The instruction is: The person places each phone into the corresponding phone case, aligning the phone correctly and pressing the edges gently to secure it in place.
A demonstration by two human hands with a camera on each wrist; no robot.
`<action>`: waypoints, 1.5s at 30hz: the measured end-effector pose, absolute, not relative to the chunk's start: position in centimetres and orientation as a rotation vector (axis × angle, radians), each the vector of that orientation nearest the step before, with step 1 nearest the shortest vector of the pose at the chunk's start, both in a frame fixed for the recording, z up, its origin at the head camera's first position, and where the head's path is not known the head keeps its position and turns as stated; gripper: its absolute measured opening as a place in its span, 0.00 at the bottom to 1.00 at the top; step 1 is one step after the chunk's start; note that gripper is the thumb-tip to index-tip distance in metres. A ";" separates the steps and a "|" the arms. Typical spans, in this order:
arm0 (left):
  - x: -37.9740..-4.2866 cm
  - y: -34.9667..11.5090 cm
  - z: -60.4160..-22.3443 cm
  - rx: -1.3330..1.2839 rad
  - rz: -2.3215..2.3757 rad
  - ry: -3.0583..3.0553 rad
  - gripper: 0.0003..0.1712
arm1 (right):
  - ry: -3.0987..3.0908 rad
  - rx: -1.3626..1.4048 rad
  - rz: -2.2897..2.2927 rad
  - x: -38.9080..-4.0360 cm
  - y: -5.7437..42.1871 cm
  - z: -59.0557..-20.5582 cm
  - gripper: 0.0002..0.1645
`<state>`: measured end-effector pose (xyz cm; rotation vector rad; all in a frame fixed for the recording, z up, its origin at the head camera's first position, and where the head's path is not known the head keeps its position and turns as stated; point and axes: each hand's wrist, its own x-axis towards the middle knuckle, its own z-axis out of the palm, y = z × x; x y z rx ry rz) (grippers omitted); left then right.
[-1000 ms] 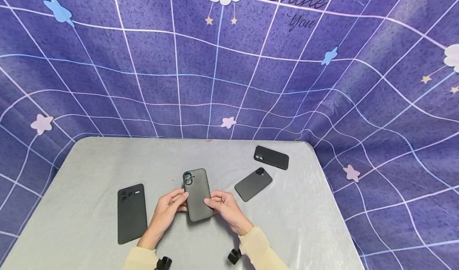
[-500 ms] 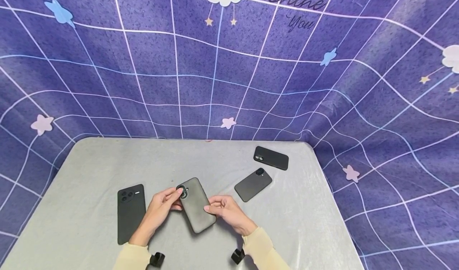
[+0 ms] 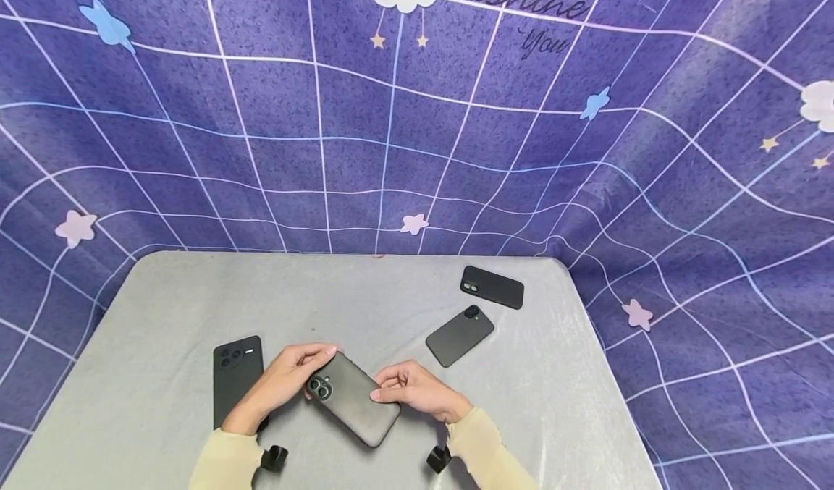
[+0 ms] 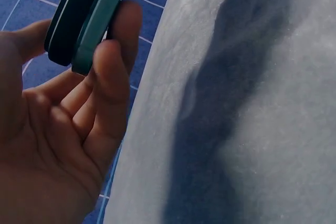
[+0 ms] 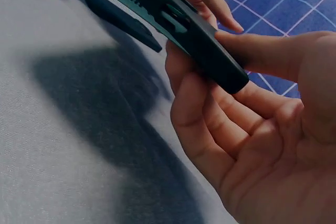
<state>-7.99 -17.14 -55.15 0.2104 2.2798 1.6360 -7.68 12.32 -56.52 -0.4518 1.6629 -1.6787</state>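
Both hands hold a grey-black phone case (image 3: 358,403) with a phone against it, tilted above the grey table, its camera end toward the left. My left hand (image 3: 280,378) grips the camera end, thumb along the upper edge. At the opposite end, my right hand (image 3: 423,392) pinches the long side with thumb on the back. In the left wrist view, two layers (image 4: 94,19) show at the edge with a narrow gap between them. From the right wrist, the case's side (image 5: 210,56) has a slot and a row of small holes. The screen side is hidden.
A black phone (image 3: 233,374) lies left, partly covered by my left forearm. To the right lies a dark grey phone (image 3: 460,336); behind it is a black phone case (image 3: 493,287) with camera openings. A purple gridded cloth (image 3: 352,164) hangs behind the table (image 3: 534,403).
The held phone case has turned anticlockwise and come nearer, its camera end swinging left and down. My left hand has shifted left and onto the upper corner; my right keeps its pinch.
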 end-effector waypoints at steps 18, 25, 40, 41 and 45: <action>-7.5 -16.6 -55.3 0.355 1.543 2.370 0.15 | 1.692 -0.456 -1.610 -8.1 12.6 -56.3 0.15; -7.2 -16.6 -55.9 0.206 1.593 2.436 0.16 | 1.757 -0.358 -1.686 -8.1 12.4 -56.6 0.17; -6.0 -16.1 -56.6 -0.127 1.695 2.506 0.21 | 1.714 -0.176 -1.939 -8.2 12.7 -56.3 0.22; -6.0 -16.1 -56.6 -0.145 1.705 2.501 0.21 | 1.725 -0.165 -1.958 -8.2 12.6 -56.3 0.22; -6.0 -16.1 -56.5 -0.199 1.764 2.462 0.22 | 1.749 -0.115 -2.026 -8.3 12.7 -56.3 0.22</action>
